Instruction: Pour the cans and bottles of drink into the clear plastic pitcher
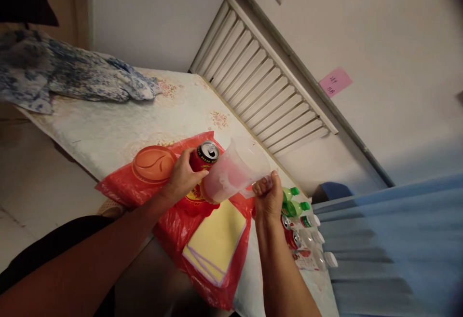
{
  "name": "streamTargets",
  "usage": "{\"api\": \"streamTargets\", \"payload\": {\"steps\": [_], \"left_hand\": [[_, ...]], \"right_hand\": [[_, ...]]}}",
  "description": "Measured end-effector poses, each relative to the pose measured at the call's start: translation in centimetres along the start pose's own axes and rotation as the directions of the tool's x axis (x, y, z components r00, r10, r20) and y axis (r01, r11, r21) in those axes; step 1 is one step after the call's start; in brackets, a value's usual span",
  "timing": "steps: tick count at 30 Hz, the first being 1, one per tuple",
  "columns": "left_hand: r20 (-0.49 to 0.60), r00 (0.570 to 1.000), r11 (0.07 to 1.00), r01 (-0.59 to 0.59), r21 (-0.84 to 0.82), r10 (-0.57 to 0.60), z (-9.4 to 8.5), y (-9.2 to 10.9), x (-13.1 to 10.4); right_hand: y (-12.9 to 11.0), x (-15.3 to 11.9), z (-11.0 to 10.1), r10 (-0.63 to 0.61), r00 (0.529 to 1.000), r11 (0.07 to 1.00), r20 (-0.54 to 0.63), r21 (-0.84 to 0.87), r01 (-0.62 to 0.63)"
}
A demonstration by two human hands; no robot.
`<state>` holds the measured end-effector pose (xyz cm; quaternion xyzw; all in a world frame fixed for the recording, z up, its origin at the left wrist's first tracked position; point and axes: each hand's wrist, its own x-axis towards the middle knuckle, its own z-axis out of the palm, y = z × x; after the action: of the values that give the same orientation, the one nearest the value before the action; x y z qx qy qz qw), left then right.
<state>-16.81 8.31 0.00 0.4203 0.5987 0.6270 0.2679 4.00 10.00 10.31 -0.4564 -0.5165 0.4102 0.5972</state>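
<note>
My left hand (183,174) is wrapped round a red and black drink can (205,157) whose top is opened. By its handle, my right hand (269,191) grips a translucent plastic pitcher (237,165), tilted, with its side close against the can. Pinkish colour shows through the pitcher wall; I cannot tell whether that is liquid or the red behind it. Left of the can lies a round orange-red lid (155,163). Beneath the pitcher is a red item with a yellow print (195,194), partly hidden. A folded yellow cloth (219,240) lies below, on a red plastic bag (173,230).
Several bottles with green caps (294,208) or white caps stand on the right, with red cans (294,240) among them. A patterned blue and white cloth (97,73) lies at the table's far left. A radiator (260,71) and a blue curtain (394,240) border the table (188,109).
</note>
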Motion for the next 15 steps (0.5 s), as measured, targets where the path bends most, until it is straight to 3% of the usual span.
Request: {"api": "streamTargets", "payload": {"steps": [4, 8, 15], "left_hand": [[-0.115, 0.993, 1.000, -0.025, 0.000, 0.025, -0.7, 0.1, 0.1], [-0.162, 0.986, 0.999, -0.038, 0.018, 0.040, -1.3, 0.1, 0.0], [-0.196, 0.979, 0.999, -0.049, 0.006, 0.050, -2.3, -0.3, -1.0]], "right_hand": [[2.3, -1.0, 1.3, 0.015, 1.000, 1.000, -0.025, 0.021, -0.015], [4.7, -2.2, 2.0, 0.026, 0.999, 1.000, -0.023, 0.010, -0.026], [7.1, -2.9, 1.1, 0.003, 0.999, 0.998, -0.036, -0.063, -0.005]]}}
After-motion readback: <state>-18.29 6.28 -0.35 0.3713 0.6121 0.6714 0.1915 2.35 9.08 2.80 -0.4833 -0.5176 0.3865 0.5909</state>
